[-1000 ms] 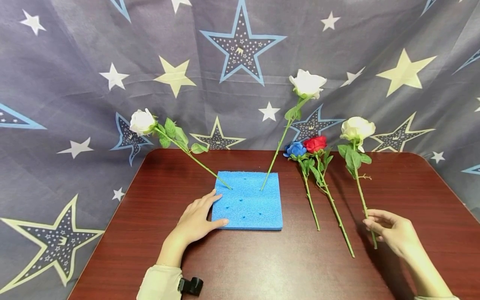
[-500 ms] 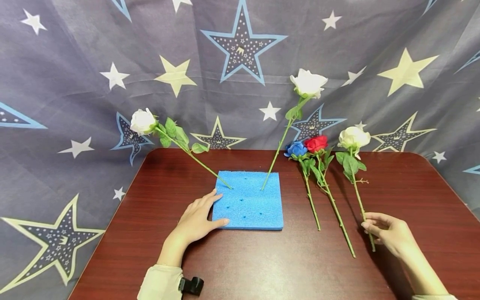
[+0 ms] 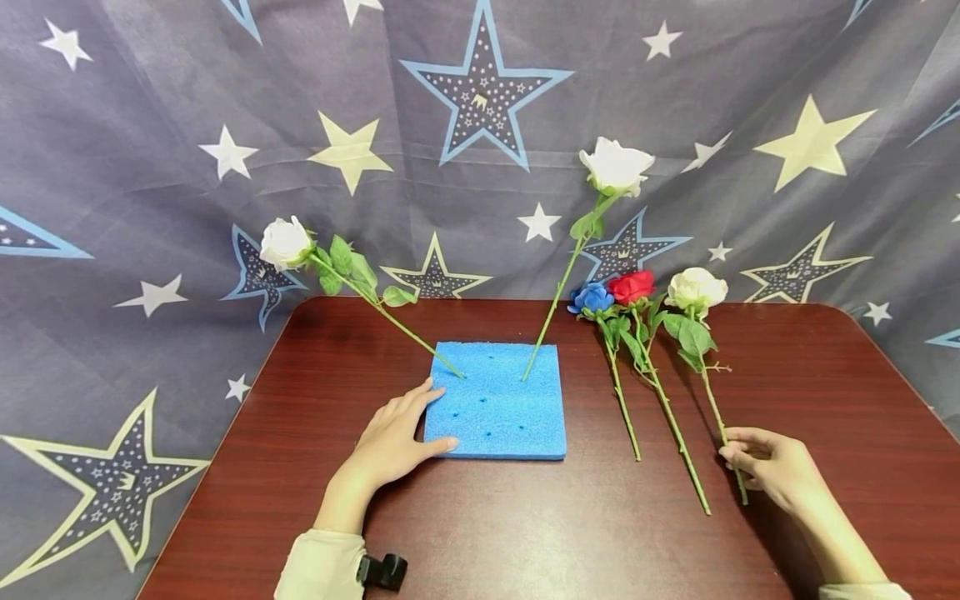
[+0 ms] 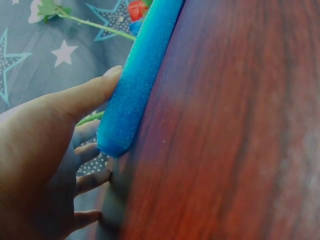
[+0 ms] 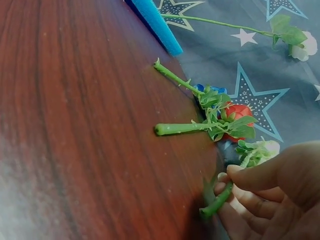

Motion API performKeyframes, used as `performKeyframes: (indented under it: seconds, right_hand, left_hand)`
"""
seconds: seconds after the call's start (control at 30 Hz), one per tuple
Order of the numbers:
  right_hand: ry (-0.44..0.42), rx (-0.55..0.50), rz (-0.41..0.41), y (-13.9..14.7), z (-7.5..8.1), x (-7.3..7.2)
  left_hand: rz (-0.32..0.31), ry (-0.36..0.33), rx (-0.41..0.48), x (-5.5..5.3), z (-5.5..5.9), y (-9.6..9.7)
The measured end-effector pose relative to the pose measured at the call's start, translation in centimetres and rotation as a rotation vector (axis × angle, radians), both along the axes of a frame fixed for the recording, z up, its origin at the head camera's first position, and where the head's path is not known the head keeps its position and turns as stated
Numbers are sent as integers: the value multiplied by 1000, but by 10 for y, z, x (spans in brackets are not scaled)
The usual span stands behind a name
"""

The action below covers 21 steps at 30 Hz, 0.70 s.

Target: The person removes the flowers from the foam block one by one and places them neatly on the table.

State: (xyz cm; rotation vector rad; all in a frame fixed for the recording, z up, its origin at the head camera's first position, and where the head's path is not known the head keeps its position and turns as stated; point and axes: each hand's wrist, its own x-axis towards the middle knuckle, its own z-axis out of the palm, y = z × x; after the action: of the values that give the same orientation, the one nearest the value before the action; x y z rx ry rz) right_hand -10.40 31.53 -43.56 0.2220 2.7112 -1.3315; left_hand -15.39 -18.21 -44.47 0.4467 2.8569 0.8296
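Holding a cream-white rose (image 3: 697,288) low on its stem between thumb and fingers, the right hand (image 3: 772,468) keeps a narrow grip, between three and four o'clock from the blue foam block (image 3: 517,400). The bloom leans toward eleven o'clock from that hand, and the stem end shows below the fingers; I cannot tell whether it touches the desk (image 3: 600,533). The left hand (image 3: 393,433), between eight and nine o'clock, has a wide grip: fingers reach along the block's nine-o'clock side, the thumb resting at its seven-o'clock corner. Planted in the foam, a left-leaning white rose (image 3: 285,243) slants to ten o'clock and a right-leaning white rose (image 3: 617,167) to one o'clock. Toward two o'clock, a blue rose (image 3: 592,298) and a red rose (image 3: 632,287) lie with blooms side by side, stems pointing to five o'clock. A black wrist fitting (image 3: 382,572) sits by the left sleeve (image 3: 322,567). Behind the desk, a grey cloth (image 3: 450,208) bears printed stars (image 3: 815,150), some marked with a small crown (image 3: 480,102).
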Motion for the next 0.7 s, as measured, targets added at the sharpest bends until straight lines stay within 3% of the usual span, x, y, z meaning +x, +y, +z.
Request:
performKeyframes:
  seconds: [0.7]
  right_hand:
    - [-28,43,4,-1,-3,-1]
  left_hand:
    - [5,0,-3,0,-1,-1]
